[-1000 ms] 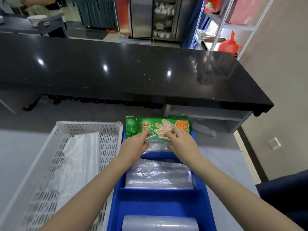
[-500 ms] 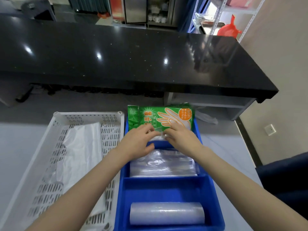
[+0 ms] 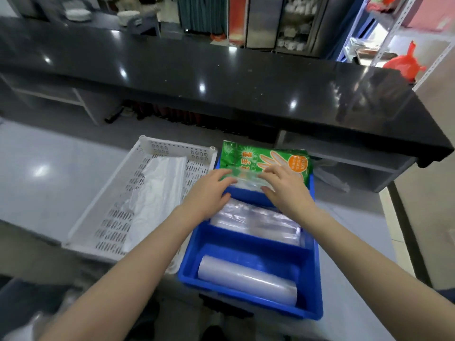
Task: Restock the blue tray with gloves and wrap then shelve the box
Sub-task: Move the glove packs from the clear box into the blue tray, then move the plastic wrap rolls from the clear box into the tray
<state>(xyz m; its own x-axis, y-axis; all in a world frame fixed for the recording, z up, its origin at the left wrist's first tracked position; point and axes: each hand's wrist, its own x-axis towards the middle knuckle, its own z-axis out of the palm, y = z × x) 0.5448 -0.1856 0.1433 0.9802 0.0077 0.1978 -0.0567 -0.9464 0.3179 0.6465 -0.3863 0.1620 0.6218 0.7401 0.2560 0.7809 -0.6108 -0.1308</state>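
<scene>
Both hands, left hand [image 3: 209,190] and right hand [image 3: 286,187], lie flat with fingers spread on the green glove packet [image 3: 264,159], pressing it into the far compartment of the blue tray [image 3: 248,301] on the tabletop [image 3: 44,173].

Both hands cover the lower edge of the green glove packet [image 3: 264,159], hiding the far tray compartment. Shelf items beyond the black counter [image 3: 221,77] are too blurred to identify

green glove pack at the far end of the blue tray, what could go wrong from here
The green printed glove pack overhangs the far wall of the blue plastic compartment tray, so it might tip out behind. Both the left hand and right hand press its slippery clear lower flap, which could slide or crumple instead of seating.
</scene>
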